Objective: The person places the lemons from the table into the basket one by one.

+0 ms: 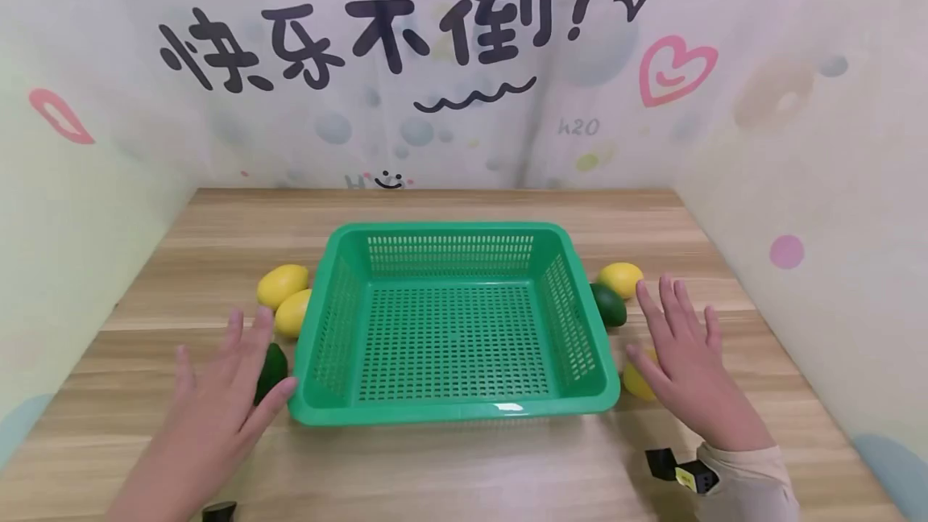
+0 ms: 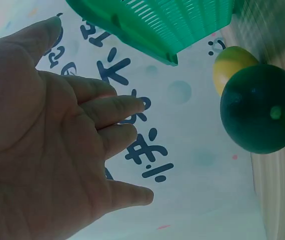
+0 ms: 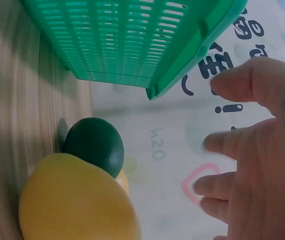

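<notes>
A green plastic basket (image 1: 453,413) with slotted walls stands on the wooden table, nothing inside it. Fingers spread, my left hand (image 1: 210,413) hovers by its near left corner, holding nothing. Partly behind that hand is a dark green avocado-like fruit (image 2: 260,110); two lemons (image 1: 283,287) lie farther back against the basket's left side. My right hand (image 1: 689,365), also spread and holding nothing, hangs over a yellow fruit (image 3: 77,200) that it partly hides. Beyond it, a dark green fruit (image 1: 609,304) touches the basket's right side, with another lemon (image 1: 620,279) behind.
A wood-grain table (image 1: 464,474) carries everything. Printed curtains (image 1: 464,135) with writing and drawings close off the back and both sides. A small black device (image 1: 696,475) is strapped at the right wrist, and part of another dark device (image 1: 219,511) shows by the left.
</notes>
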The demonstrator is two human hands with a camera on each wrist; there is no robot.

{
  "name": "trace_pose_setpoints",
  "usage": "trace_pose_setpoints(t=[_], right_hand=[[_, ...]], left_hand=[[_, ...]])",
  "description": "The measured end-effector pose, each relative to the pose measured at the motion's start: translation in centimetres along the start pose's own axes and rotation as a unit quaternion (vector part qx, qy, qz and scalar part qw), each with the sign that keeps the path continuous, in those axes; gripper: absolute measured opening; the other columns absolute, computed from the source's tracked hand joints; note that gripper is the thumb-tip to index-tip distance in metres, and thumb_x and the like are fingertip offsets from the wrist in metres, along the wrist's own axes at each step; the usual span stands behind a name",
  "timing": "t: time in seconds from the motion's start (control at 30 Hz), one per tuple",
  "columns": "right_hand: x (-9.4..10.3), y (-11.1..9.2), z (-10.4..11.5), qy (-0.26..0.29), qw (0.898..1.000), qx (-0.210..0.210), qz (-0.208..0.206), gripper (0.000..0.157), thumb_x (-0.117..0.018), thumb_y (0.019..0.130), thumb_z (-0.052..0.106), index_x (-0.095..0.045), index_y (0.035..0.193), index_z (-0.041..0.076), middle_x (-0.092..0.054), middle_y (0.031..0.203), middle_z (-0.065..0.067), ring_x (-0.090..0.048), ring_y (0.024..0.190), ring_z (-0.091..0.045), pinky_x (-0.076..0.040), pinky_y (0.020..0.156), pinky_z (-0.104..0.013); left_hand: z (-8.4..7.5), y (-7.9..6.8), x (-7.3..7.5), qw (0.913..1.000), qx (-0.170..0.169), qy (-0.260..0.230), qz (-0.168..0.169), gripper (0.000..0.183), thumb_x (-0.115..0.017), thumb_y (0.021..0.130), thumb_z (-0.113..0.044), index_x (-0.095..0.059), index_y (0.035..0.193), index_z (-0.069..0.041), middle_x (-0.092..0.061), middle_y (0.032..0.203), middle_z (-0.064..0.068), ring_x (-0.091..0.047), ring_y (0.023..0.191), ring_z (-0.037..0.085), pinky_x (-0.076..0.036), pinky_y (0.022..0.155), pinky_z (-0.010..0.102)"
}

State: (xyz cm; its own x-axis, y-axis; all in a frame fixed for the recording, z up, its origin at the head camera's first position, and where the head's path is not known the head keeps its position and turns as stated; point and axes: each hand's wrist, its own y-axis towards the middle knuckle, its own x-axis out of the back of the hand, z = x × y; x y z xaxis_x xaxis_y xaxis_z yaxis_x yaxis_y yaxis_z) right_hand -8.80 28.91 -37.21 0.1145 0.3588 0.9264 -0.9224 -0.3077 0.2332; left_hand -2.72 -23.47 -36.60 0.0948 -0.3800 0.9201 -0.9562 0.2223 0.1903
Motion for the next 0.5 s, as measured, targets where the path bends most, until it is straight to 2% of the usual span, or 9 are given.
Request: trace_pose_setpoints(t=[0.1, 0.2, 0.33, 0.5], right_hand=[[-0.1, 0.1, -0.2, 0.000, 1.000, -0.004, 0.007, 0.079, -0.059, 0.103, 0.029, -0.018, 0.163, 0.000, -0.022, 0.164, -0.030, -0.011, 0.154, -0.046, -0.002, 0.116, -0.071], [-0.1, 0.2, -0.4, -0.006, 1.000, -0.013, 0.019, 0.080, -0.062, 0.101, 0.035, -0.023, 0.161, -0.003, -0.037, 0.155, -0.032, -0.029, 0.142, -0.050, -0.015, 0.108, -0.071], [0.0, 0.1, -0.8, -0.017, 0.998, -0.036, 0.041, 0.082, -0.064, 0.100, 0.042, -0.029, 0.159, -0.003, -0.047, 0.145, -0.032, -0.038, 0.133, -0.050, -0.021, 0.102, -0.068], [0.1, 0.0, -1.3, -0.023, 0.995, -0.064, 0.072, 0.082, -0.066, 0.098, 0.049, -0.037, 0.156, -0.001, -0.055, 0.133, -0.031, -0.047, 0.124, -0.047, -0.025, 0.099, -0.066]], left_hand=[[-0.1, 0.1, -0.2, 0.9999, 0.007, -0.009, 0.007, 0.081, -0.052, 0.108, -0.038, -0.002, 0.167, -0.012, -0.025, 0.162, 0.033, -0.004, 0.157, 0.037, 0.017, 0.115, 0.071], [-0.1, 0.1, -0.4, 0.9999, 0.007, -0.005, 0.008, 0.081, -0.052, 0.108, -0.039, -0.004, 0.167, -0.012, -0.023, 0.163, 0.033, -0.009, 0.156, 0.040, 0.015, 0.116, 0.071], [-0.4, 0.3, -0.6, 1.0000, -0.003, 0.000, 0.004, 0.082, -0.054, 0.107, -0.039, -0.004, 0.167, -0.013, -0.021, 0.162, 0.034, -0.017, 0.154, 0.044, 0.012, 0.118, 0.070], [-0.9, 0.6, -0.9, 0.9999, -0.011, -0.011, 0.001, 0.082, -0.055, 0.107, -0.038, -0.004, 0.167, -0.015, -0.021, 0.164, 0.030, -0.015, 0.155, 0.040, 0.012, 0.119, 0.068]])
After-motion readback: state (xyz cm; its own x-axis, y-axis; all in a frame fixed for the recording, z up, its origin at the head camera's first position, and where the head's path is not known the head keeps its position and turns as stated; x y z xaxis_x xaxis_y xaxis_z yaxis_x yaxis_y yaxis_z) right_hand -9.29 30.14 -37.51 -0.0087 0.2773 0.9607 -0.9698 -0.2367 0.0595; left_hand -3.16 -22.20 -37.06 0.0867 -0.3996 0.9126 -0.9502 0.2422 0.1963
